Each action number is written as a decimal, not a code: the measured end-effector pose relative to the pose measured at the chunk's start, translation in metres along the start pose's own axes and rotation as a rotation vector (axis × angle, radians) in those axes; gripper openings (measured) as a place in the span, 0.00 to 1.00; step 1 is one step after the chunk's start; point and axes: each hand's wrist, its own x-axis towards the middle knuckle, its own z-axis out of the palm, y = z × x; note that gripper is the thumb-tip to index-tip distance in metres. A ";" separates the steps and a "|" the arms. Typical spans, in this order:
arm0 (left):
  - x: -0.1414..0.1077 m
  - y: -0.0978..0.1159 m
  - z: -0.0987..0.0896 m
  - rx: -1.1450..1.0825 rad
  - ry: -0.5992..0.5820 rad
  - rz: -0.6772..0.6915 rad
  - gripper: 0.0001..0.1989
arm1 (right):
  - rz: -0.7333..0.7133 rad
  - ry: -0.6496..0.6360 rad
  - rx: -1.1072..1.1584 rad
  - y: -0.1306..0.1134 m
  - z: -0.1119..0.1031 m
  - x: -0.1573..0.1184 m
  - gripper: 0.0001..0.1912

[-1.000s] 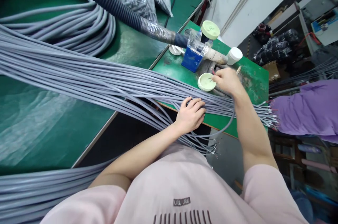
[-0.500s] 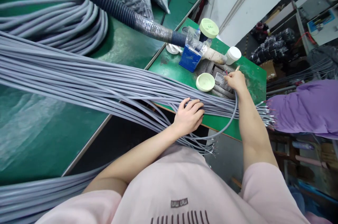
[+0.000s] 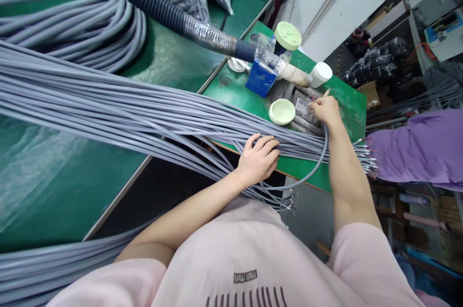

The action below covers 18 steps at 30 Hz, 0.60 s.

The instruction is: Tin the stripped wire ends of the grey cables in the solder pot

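Note:
My right hand (image 3: 326, 110) is closed in a pinch around a grey cable (image 3: 318, 165) close to its end. Thin wires, one of them red, stick out past the fingertips beside a square with a shiny grey surface (image 3: 303, 107). From that hand the cable loops down and back toward the bundle. My left hand (image 3: 258, 158) lies palm down on the bundle of grey cables (image 3: 173, 109), its fingers bent and slightly apart. A pale green shallow dish (image 3: 282, 112) stands just left of the shiny square.
A ribbed hose (image 3: 202, 34) runs over the bench to a blue box (image 3: 261, 79). Behind are a white tub (image 3: 321, 74) and a green-lidded jar (image 3: 288, 35). Stripped cable ends (image 3: 367, 158) lie at the right, near a person's purple clothing (image 3: 419, 148). Coiled cable (image 3: 123, 37) sits left.
My right hand has shifted very slightly right with the cable end, and the wires sit a little differently over the shiny square. My left hand stays put.

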 end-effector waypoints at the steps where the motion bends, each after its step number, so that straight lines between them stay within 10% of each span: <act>1: 0.000 0.000 0.000 -0.006 0.002 -0.004 0.08 | -0.002 0.023 0.081 -0.002 -0.006 -0.009 0.15; 8: 0.000 0.001 -0.005 -0.279 0.070 -0.082 0.07 | 0.010 0.083 0.998 -0.021 -0.024 -0.132 0.17; 12: 0.004 0.016 -0.003 -0.865 0.159 -0.415 0.08 | 0.147 0.109 1.274 -0.037 -0.004 -0.197 0.15; 18: 0.008 0.060 0.016 -1.742 -0.117 -0.824 0.16 | 0.135 0.054 1.303 -0.050 0.017 -0.241 0.20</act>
